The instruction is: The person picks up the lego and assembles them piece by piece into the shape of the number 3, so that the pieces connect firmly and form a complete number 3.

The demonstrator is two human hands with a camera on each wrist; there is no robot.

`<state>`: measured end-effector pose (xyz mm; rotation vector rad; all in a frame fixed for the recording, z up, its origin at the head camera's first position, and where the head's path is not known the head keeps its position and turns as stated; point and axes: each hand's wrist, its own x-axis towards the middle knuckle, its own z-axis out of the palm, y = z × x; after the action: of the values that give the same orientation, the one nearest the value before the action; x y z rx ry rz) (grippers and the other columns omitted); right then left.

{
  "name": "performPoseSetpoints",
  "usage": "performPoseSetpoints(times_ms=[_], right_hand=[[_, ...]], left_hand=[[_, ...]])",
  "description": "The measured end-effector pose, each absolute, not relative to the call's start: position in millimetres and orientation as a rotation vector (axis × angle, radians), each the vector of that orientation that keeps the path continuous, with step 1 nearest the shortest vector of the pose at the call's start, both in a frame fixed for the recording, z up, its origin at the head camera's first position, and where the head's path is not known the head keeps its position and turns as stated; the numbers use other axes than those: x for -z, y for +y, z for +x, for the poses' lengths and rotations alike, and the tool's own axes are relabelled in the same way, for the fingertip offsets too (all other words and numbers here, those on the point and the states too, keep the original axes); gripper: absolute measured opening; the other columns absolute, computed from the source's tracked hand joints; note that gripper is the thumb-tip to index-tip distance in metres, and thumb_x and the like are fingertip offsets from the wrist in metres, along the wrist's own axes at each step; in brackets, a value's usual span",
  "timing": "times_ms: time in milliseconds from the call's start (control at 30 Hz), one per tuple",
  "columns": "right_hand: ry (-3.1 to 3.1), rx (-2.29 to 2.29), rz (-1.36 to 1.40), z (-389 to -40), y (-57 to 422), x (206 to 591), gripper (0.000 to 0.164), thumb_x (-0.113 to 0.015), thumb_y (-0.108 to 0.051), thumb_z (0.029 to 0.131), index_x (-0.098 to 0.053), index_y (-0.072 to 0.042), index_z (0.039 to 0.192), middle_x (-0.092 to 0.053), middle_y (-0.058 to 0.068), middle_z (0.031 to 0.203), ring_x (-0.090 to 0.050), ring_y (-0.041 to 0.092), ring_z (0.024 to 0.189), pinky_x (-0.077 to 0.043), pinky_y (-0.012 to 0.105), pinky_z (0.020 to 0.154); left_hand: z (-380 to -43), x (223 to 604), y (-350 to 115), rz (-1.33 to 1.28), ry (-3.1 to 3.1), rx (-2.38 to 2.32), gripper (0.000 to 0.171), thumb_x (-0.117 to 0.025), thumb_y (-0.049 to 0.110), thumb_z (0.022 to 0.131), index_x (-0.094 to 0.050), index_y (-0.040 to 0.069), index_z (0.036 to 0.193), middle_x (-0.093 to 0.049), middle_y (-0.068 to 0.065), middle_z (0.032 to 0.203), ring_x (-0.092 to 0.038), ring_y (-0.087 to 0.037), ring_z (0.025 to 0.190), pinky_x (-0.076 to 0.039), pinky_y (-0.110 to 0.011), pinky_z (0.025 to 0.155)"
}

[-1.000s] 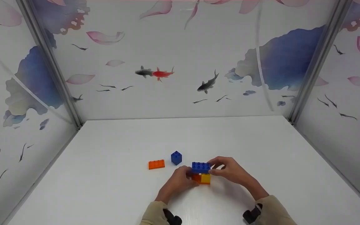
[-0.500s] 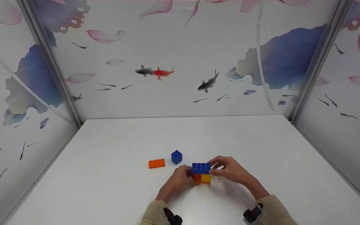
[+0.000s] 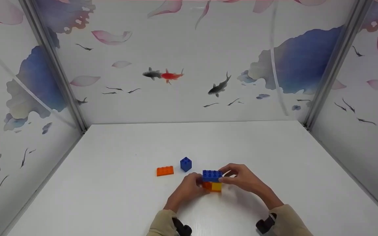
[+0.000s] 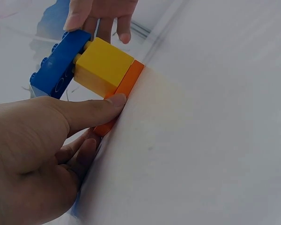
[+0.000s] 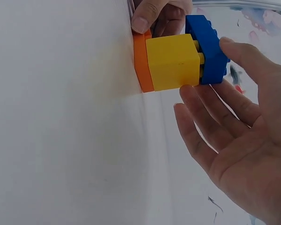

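Note:
My left hand (image 3: 189, 187) pinches a flat orange building brick (image 4: 130, 80) by one end, thumb on top, down at the white table. On the other end of this orange brick stands a yellow brick (image 5: 172, 63). A blue eight-stud brick (image 3: 212, 176) lies across the top of the yellow one, and in both wrist views the yellow studs still show in a gap beneath it. My right hand (image 3: 243, 178) holds the blue brick at its right end between thumb and fingers. In the right wrist view the lower fingers are spread below the yellow brick.
Left of the stack and farther back, a small blue brick (image 3: 186, 164) stands on the table (image 3: 120, 196). Beside it lies another flat orange brick (image 3: 165, 170). Printed walls (image 3: 189, 108) enclose the table at the back and both sides.

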<state>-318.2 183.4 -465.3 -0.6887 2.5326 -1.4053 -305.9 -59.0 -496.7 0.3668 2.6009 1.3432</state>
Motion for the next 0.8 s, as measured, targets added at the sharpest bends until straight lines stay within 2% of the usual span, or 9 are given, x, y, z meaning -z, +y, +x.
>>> performPoseSetpoints(times_ms=[133,300,533,800], right_hand=[[2.527,1.413,-0.674,-320.0,184.0,466.3,0.036,-0.074,-0.031,0.09,-0.069,-0.01,0.119,-0.069,0.013,0.118,-0.068,0.025,0.104,-0.06,0.033,0.085],[2.515,1.419,-0.694,-321.5,184.3,468.9,0.036,-0.075,-0.035,0.089,-0.069,-0.012,0.117,-0.069,0.011,0.117,-0.068,0.025,0.107,-0.059,0.026,0.089],[2.428,1.49,-0.674,-321.7,182.5,472.5,0.036,-0.075,-0.032,0.09,-0.066,-0.008,0.117,-0.068,0.017,0.119,-0.069,0.026,0.103,-0.061,0.03,0.081],[2.393,1.553,-0.648,-318.6,179.0,476.2,0.033,-0.072,-0.025,0.093,-0.064,-0.007,0.118,-0.065,0.02,0.123,-0.068,0.03,0.109,-0.062,0.036,0.082]], left_hand=[[-306.1,494.9,-58.1,0.35,2.601,-1.339,0.034,-0.079,0.017,0.087,-0.068,0.007,0.118,-0.066,-0.002,0.105,-0.059,-0.018,0.097,-0.052,-0.044,0.102],[-305.4,492.2,-57.4,0.333,2.598,-1.341,0.033,-0.078,0.017,0.087,-0.068,0.008,0.117,-0.066,-0.002,0.106,-0.059,-0.018,0.097,-0.051,-0.044,0.103],[-304.9,491.6,-57.1,0.33,2.594,-1.34,0.034,-0.079,0.017,0.086,-0.067,0.007,0.117,-0.065,-0.003,0.105,-0.058,-0.017,0.097,-0.052,-0.042,0.101],[-303.8,493.5,-57.9,0.343,2.596,-1.34,0.035,-0.079,0.016,0.086,-0.068,0.007,0.118,-0.066,-0.002,0.105,-0.059,-0.017,0.097,-0.052,-0.043,0.102]])
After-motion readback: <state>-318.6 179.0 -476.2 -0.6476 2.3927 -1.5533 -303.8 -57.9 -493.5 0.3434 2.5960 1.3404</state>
